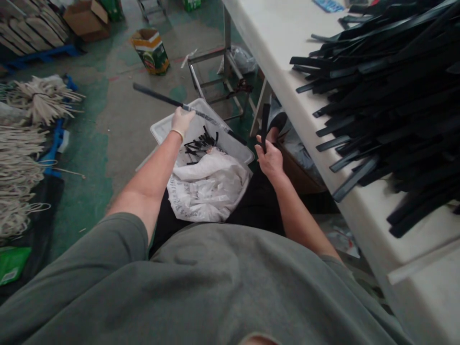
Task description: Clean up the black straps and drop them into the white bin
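My left hand (181,122), in a pale glove, is closed around a long black strip (158,95). The strip slants down to the right above a white plastic tub (161,125), and part of its length looks greyish. Short black pieces (197,143) lie inside the tub. A crumpled white sack (212,187) with printing hangs over the tub's near side, on my lap. To the right of the tub, my right hand (271,158) grips a short black strip (265,120) that points upward. Its kind of material cannot be made out.
On the right stands a white table (273,38) with a large heap of black strips (388,96). Below it are a metal frame (210,84) and a box with plastic (302,163). Bundles of pale cord (21,167) lie left. Cardboard boxes (151,52) stand on the floor ahead.
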Available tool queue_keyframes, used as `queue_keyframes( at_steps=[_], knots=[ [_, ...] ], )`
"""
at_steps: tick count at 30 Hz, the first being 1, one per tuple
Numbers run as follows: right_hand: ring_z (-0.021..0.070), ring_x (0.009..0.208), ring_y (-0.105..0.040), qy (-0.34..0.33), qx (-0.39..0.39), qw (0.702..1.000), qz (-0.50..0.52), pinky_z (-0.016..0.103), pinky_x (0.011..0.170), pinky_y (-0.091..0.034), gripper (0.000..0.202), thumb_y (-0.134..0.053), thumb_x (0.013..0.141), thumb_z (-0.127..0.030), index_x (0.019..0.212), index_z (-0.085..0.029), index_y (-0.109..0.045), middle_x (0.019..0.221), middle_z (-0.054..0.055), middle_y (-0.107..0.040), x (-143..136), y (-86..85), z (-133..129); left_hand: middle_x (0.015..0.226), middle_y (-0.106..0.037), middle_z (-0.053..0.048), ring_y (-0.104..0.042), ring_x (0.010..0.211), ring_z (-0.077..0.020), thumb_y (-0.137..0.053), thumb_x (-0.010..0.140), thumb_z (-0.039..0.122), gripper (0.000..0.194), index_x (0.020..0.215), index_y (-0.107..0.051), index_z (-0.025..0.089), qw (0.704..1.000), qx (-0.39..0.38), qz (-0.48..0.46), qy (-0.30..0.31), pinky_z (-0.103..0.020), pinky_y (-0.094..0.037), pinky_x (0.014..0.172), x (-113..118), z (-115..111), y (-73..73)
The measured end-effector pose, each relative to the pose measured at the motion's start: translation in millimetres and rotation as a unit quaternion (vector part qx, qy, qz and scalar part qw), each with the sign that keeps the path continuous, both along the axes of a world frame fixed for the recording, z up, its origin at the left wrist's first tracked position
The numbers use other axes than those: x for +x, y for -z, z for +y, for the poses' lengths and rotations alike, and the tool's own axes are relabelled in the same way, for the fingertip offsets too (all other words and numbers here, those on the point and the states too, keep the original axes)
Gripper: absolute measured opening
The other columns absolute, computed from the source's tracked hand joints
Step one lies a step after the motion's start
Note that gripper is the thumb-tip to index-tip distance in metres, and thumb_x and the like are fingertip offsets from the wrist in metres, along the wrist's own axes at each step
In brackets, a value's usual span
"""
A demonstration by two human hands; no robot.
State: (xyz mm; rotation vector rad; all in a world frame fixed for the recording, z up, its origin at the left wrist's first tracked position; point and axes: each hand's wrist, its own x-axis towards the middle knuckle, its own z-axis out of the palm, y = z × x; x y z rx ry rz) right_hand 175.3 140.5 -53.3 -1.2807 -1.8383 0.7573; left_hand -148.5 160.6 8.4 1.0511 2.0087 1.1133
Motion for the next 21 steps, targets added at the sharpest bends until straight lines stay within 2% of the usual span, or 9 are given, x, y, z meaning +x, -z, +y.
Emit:
queue_keyframes(
  at_steps=[3, 5, 7, 10, 13, 15, 17, 19, 21],
  knots=[
    [0.0238, 0.095, -0.07, -0.009, -0.094, 0.996, 0.001, 0.032, 0.073, -0.06, 0.052, -0.05, 0.094, -0.05, 0.13, -0.015, -0.062, 0.119, 0.012, -0.07, 4.3, 23.2, -15.5, 0.095, -0.072, -0.011, -0.064, 0.094, -0.0204, -0.059, 0.09, 0.037, 0.036, 0.096, -0.069, 0.003, 0.98, -0.159, 0.055, 0.107, -0.027, -0.043, 0.085, 10.4, -43.6, 21.9],
    [0.0228, 0.086, -0.069, -0.029, -0.175, 0.984, 0.034, 0.028, 0.059, -0.059, 0.053, -0.05, 0.092, -0.054, 0.123, -0.013, -0.065, 0.112, 0.013, -0.072, 8.5, 30.0, -32.0, 0.069, -0.069, -0.009, -0.066, 0.074, -0.0208, -0.058, 0.087, 0.052, 0.047, 0.073, -0.07, 0.008, 0.918, -0.31, 0.07, 0.237, -0.027, -0.045, 0.073, 17.4, -79.8, 36.7],
    [0.0195, 0.077, -0.067, -0.051, -0.248, 0.965, 0.072, 0.025, 0.051, -0.056, 0.052, -0.052, 0.089, -0.054, 0.117, -0.013, -0.068, 0.106, 0.012, -0.073, 11.4, 30.4, -48.9, 0.057, -0.065, -0.008, -0.065, 0.064, -0.021, -0.06, 0.08, 0.062, 0.054, 0.063, -0.069, 0.011, 0.868, -0.381, 0.1, 0.301, -0.027, -0.045, 0.068, 21.9, -113.7, 50.9],
    [0.0114, 0.059, -0.057, -0.072, -0.327, 0.936, 0.11, 0.022, 0.047, -0.054, 0.047, -0.055, 0.088, -0.052, 0.112, -0.013, -0.069, 0.1, 0.011, -0.075, 10.8, 22.9, -70.1, 0.051, -0.062, -0.006, -0.062, 0.057, -0.0206, -0.062, 0.076, 0.066, 0.055, 0.058, -0.067, 0.015, 0.863, -0.397, 0.077, 0.303, -0.028, -0.045, 0.064, 26.8, -150.3, 69.6],
    [0.006, 0.047, -0.045, -0.094, -0.372, 0.915, 0.128, 0.021, 0.047, -0.053, 0.041, -0.056, 0.088, -0.048, 0.108, -0.014, -0.069, 0.098, 0.011, -0.075, 5.6, 12.5, -84.7, 0.053, -0.063, -0.005, -0.062, 0.057, -0.0196, -0.072, 0.07, 0.059, 0.046, 0.057, -0.066, 0.016, 0.893, -0.366, -0.026, 0.26, -0.028, -0.045, 0.059, 35.0, -169.2, 79.9],
    [0.0047, 0.044, -0.04, -0.113, -0.389, 0.904, 0.134, 0.022, 0.047, -0.053, 0.038, -0.056, 0.089, -0.046, 0.105, -0.014, -0.07, 0.098, 0.01, -0.075, 1.8, 7.7, -91.8, 0.059, -0.066, -0.005, -0.06, 0.057, -0.0171, -0.078, 0.066, 0.054, 0.041, 0.063, -0.069, 0.014, 0.912, -0.318, -0.113, 0.232, -0.026, -0.044, 0.056, 41.2, -175.0, 78.8],
    [0.0045, 0.044, -0.04, -0.131, -0.402, 0.896, 0.137, 0.021, 0.046, -0.052, 0.036, -0.057, 0.089, -0.045, 0.103, -0.014, -0.07, 0.096, 0.009, -0.075, -1.1, 6.5, -97.8, 0.062, -0.066, -0.005, -0.057, 0.056, -0.0137, -0.08, 0.066, 0.051, 0.04, 0.074, -0.073, 0.013, 0.916, -0.266, -0.206, 0.218, -0.023, -0.042, 0.053, 44.1, -175.5, 69.4],
    [0.0045, 0.045, -0.04, -0.145, -0.413, 0.889, 0.134, 0.02, 0.045, -0.051, 0.034, -0.058, 0.089, -0.044, 0.102, -0.014, -0.07, 0.094, 0.009, -0.075, -3.2, 8.7, -103.2, 0.062, -0.065, -0.004, -0.055, 0.054, -0.0108, -0.083, 0.066, 0.047, 0.039, 0.081, -0.073, 0.012, 0.912, -0.198, -0.305, 0.19, -0.021, -0.041, 0.051, 41.2, -169.0, 50.8],
    [0.0047, 0.046, -0.041, -0.154, -0.426, 0.882, 0.127, 0.019, 0.045, -0.051, 0.034, -0.058, 0.09, -0.043, 0.104, -0.014, -0.069, 0.094, 0.009, -0.075, -4.9, 12.2, -107.6, 0.06, -0.062, -0.002, -0.054, 0.052, -0.0092, -0.083, 0.069, 0.04, 0.035, 0.084, -0.071, 0.011, 0.906, -0.11, -0.38, 0.15, -0.02, -0.042, 0.05, 33.2, -155.2, 22.6]
  ],
)
